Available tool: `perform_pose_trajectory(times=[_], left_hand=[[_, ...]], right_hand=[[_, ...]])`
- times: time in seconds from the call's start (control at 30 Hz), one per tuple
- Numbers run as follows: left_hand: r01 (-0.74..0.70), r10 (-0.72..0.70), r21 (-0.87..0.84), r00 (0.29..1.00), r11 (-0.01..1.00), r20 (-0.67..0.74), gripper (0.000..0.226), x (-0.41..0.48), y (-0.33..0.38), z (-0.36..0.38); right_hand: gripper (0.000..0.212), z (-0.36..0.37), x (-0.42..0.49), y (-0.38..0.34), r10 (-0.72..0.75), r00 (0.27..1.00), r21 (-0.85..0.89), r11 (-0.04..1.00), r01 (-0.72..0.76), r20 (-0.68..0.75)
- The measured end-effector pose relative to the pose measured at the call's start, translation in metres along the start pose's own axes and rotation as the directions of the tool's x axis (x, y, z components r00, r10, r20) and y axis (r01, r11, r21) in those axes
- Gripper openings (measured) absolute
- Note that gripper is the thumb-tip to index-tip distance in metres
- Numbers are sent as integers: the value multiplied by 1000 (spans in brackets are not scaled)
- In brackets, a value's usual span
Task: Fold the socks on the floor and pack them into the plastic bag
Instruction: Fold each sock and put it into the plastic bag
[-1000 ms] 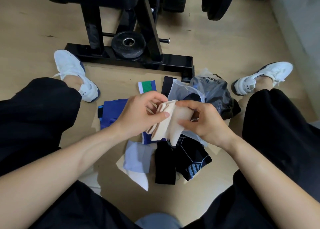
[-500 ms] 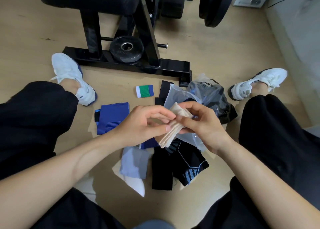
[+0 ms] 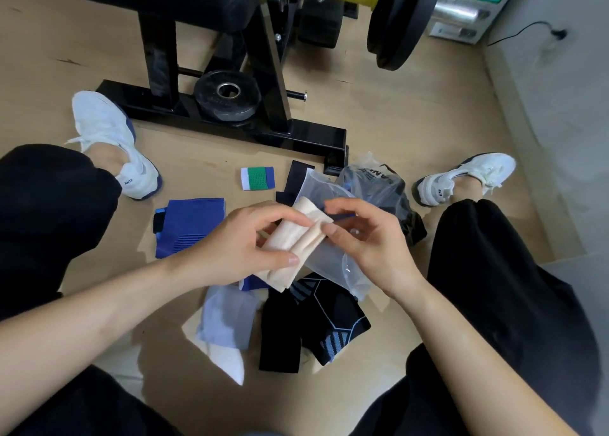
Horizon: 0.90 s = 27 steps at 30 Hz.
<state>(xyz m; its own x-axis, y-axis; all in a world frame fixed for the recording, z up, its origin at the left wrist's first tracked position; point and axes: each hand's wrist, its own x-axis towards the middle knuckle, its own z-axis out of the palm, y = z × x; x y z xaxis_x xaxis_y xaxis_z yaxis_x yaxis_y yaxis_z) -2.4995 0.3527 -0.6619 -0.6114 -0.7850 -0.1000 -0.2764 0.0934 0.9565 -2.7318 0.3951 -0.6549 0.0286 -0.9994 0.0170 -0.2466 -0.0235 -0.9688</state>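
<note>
With left hand [image 3: 237, 247], gripped the folded sock [image 3: 296, 238] round its middle, above the floor [image 3: 395, 122], beside the plastic bag [image 3: 333, 257]. With right hand [image 3: 365, 247], touched its end, half curled; could not tell if pinching. Looked soft, light, floppy. Best held round the fold.

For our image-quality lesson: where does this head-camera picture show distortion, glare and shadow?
Head view: wide-angle distortion bows the picture's edges; glare glints on the plastic bag; soft shadow darkens the floor beneath the arms; the beige sock, left hand and right hand are sharp.
</note>
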Motion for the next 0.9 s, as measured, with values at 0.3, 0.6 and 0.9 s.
perform_pose_trajectory(times=[0.3,0.6,0.9], left_hand=[[145,-112,191,979,971,-173,53,10,-26,2],[86,-60,245,992,966,-113,54,23,-38,34],[111,-83,198,986,974,-145,61,119,-64,107]], right_hand=[[52,-19,9,27,-56,998,-846,533,18,-14],[72,-37,16,21,-56,998,-762,646,42,7],[78,-52,17,20,-34,999,-688,724,46,31]])
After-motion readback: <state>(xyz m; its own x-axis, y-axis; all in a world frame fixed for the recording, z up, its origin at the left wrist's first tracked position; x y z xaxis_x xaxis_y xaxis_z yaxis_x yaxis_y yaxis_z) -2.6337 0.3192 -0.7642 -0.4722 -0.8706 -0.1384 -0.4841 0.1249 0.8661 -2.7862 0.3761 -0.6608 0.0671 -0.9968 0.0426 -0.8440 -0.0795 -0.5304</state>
